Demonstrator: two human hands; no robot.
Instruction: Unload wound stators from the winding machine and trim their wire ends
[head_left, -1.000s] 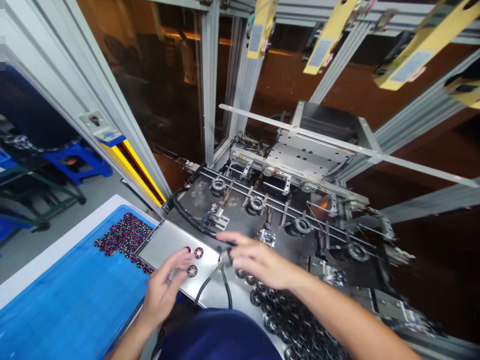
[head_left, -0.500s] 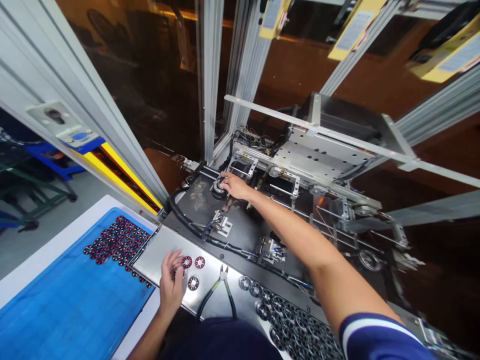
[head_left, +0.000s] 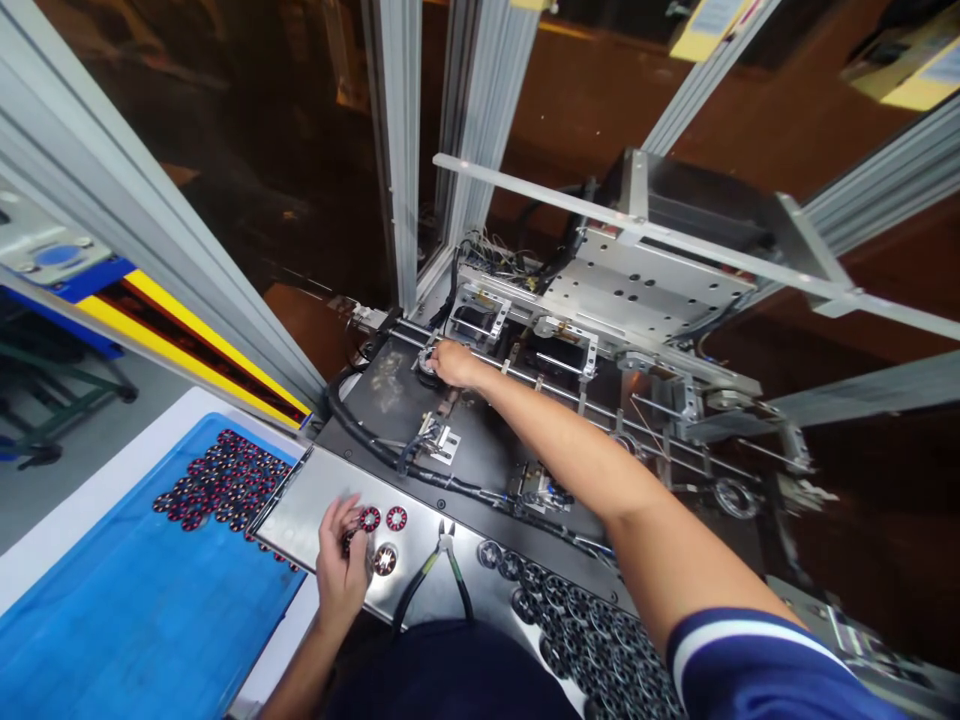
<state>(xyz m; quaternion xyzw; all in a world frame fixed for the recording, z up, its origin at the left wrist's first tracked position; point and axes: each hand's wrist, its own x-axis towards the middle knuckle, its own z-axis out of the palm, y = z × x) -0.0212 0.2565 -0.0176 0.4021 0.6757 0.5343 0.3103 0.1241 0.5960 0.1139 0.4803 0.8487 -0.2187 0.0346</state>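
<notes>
My right hand (head_left: 454,363) reaches across the machine. Its fingers are closed on a round metal part (head_left: 427,366) at the far left of the black machine plate; the palm side is hidden. On the near metal shelf (head_left: 292,500), my left hand (head_left: 341,555) is curled, with a motor stator (head_left: 348,541) partly showing between thumb and fingers. Two red-and-black stators, one upper-left (head_left: 368,518) and one upper-right (head_left: 397,517), lie just beyond its fingertips. A copper-toned stator (head_left: 385,559) lies right of the thumb.
Cutting pliers (head_left: 446,545) lie with handles spread toward me. Many round metal housings (head_left: 592,640) crowd the shelf at right. More stators (head_left: 225,480) sit in a blue tray (head_left: 112,590) at left. A cable (head_left: 375,450), rails and clamps (head_left: 555,360) surround my right arm.
The view has shifted slightly. My right fingers have drawn closer around the round metal part. My left hand stays curled in about the same place beside the stators.
</notes>
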